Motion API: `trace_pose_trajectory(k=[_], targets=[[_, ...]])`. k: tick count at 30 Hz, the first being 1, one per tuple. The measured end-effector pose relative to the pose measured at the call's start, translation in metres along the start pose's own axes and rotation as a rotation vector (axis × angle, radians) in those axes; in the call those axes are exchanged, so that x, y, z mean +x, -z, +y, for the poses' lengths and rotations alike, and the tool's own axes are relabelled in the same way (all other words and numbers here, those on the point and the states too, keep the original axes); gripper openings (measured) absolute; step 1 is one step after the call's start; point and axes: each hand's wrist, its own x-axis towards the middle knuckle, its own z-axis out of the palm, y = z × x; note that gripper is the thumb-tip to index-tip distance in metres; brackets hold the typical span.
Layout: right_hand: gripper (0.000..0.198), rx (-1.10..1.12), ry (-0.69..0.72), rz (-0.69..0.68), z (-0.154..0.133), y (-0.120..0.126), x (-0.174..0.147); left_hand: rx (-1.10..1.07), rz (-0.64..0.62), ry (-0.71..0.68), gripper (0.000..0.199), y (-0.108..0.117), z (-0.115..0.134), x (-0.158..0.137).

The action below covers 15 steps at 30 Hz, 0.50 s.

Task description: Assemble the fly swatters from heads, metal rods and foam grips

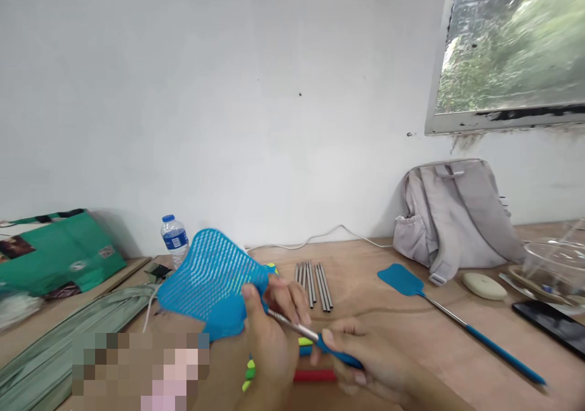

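Note:
A blue fly swatter (pixel 210 277) with a perforated head is held up over the table, tilted, its head toward the left. My left hand (pixel 274 332) is closed around the neck, where the blue plastic meets the metal rod. Farther down, my right hand (pixel 365 350) grips the blue handle (pixel 345 358). Partly hidden beneath my hands lie blue, yellow and red pieces, including a red rod (pixel 315 375). Several bare metal tubes (pixel 312 286) lie side by side just beyond my hands. To the right, a second blue fly swatter (pixel 457 322) rests on the table.
A water bottle (pixel 175 240), green bag (pixel 64 252) and grey-green cloth item (pixel 77 332) are on the left. At the right are a backpack (pixel 457 216), pale oval case (pixel 484 286), black phone (pixel 553 325) and clear plastic container (pixel 555 264). A white cable (pixel 315 237) runs along the wall.

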Motion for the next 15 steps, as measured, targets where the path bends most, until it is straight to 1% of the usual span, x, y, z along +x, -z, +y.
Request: trace_pose_trajectory(k=[2,3,4,6,7,8,10,11,13,15], targets=[[0.041,-0.017,0.068,0.072,0.0,0.007,0.004,0.12,-0.065,0.063,0.028,0.009,-0.005,0.014],[0.043,-0.029,0.1,0.132,0.001,0.013,0.006,0.201,-0.117,0.117,0.031,0.014,-0.007,0.022],[0.045,-0.047,0.141,0.218,0.002,0.022,0.006,0.307,-0.168,0.183,0.033,0.02,-0.007,0.029],[0.047,-0.145,0.21,0.418,0.005,0.044,-0.001,0.576,-0.199,0.296,0.036,0.032,-0.005,0.042],[0.046,-0.225,0.264,0.533,0.008,0.056,-0.008,0.702,-0.194,0.292,0.036,0.038,-0.002,0.047],[0.045,-0.34,0.301,0.625,0.011,0.069,-0.018,0.809,-0.182,0.248,0.036,0.043,0.002,0.051],[0.035,-0.656,0.371,0.817,0.019,0.096,-0.045,0.95,-0.173,0.115,0.031,0.05,0.013,0.058],[0.029,-0.834,0.394,0.873,0.023,0.109,-0.062,0.99,-0.171,0.069,0.027,0.053,0.019,0.061],[0.022,-1.112,0.385,0.96,0.028,0.135,-0.097,1.044,-0.164,0.068,0.019,0.056,0.031,0.065],[0.021,-1.292,0.287,1.014,0.028,0.16,-0.129,1.093,-0.147,0.12,0.014,0.057,0.041,0.068]])
